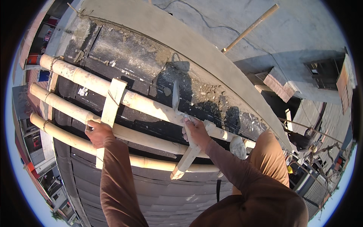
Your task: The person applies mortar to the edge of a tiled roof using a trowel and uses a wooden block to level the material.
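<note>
My left hand [100,134] is closed around the middle bamboo pole [68,104], where a pale wooden crosspiece [113,96] passes over it. My right hand [196,132] grips a trowel; its mortar-smeared blade [176,96] points away from me, seen nearly edge-on above the far bamboo pole [151,108]. The handle is mostly hidden in my fingers. Below that hand a second wooden crosspiece [185,162] spans the poles. A near bamboo pole [145,160] runs parallel to the other two.
Beyond the poles, dark roofing [124,53] carries crumbs of mortar [211,94], bordered by a smooth cement ledge [181,34]. My bent knee [270,155] and foot [238,147] are at the right. Lower roof tiles [159,189] lie beneath. A bamboo stick [251,28] juts out by the grey wall.
</note>
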`<state>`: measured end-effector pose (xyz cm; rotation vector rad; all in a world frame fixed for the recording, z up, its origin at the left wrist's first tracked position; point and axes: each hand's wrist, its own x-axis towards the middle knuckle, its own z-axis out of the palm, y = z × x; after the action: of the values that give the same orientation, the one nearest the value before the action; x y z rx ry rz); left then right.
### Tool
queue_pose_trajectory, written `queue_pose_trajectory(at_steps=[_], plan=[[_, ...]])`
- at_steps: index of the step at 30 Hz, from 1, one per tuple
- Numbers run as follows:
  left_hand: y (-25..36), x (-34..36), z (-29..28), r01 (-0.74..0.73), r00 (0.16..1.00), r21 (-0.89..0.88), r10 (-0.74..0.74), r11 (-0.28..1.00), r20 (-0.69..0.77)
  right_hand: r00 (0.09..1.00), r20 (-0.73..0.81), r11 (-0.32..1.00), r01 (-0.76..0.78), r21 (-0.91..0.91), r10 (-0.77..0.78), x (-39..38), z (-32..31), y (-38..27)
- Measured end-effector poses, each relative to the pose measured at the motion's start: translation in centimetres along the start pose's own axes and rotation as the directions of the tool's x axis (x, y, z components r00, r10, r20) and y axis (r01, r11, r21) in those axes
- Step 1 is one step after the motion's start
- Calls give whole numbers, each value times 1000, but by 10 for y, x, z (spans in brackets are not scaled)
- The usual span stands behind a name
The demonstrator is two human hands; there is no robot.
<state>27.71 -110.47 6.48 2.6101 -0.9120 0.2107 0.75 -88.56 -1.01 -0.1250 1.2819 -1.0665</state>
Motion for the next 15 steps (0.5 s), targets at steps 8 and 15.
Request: queue_pose_trajectory(at_steps=[8,15], plan=[[-4,2,2,1,1000,-20,-1,1000,20,962,-180,960,-161,228,204,13,-55,30],[3,-1,3,9,1000,22,-10,1000,30,992,-125,1000,-3,-25,0,12,-42,2]])
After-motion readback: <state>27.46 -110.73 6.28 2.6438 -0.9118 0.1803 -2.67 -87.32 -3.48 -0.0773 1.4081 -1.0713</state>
